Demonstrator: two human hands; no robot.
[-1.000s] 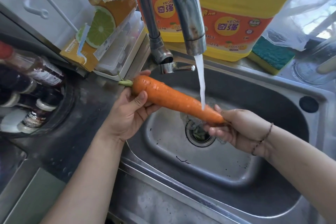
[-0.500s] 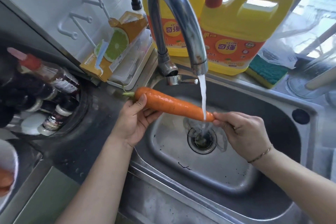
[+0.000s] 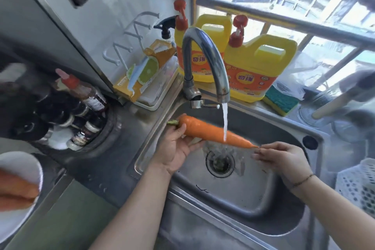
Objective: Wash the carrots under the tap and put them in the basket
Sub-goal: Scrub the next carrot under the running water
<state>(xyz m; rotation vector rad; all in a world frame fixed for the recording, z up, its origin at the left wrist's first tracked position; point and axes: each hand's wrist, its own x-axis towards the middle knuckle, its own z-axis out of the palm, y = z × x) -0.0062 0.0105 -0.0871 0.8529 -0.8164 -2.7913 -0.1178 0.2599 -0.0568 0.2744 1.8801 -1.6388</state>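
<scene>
A long orange carrot (image 3: 211,133) lies level over the steel sink (image 3: 239,195), and water from the curved tap (image 3: 205,61) runs onto its thin half. My left hand (image 3: 178,146) holds the thick stem end, thumb on top. My right hand (image 3: 282,158) has slid to the pointed tip, its fingers loosely bent just under it, and whether they touch the carrot is unclear. A white perforated basket (image 3: 357,184) stands at the right edge. At the left edge a white bowl (image 3: 22,168) holds more carrots (image 3: 16,189).
Two yellow detergent jugs (image 3: 257,67) and a green sponge (image 3: 282,101) stand behind the sink on the window sill. An orange box (image 3: 142,73) leans on a white tray left of the tap. Several sauce bottles (image 3: 81,95) fill a round recess at left.
My right hand has slipped along the carrot to its tip and loosened. The view has pulled back and up, bringing the basket and the bowl into sight.
</scene>
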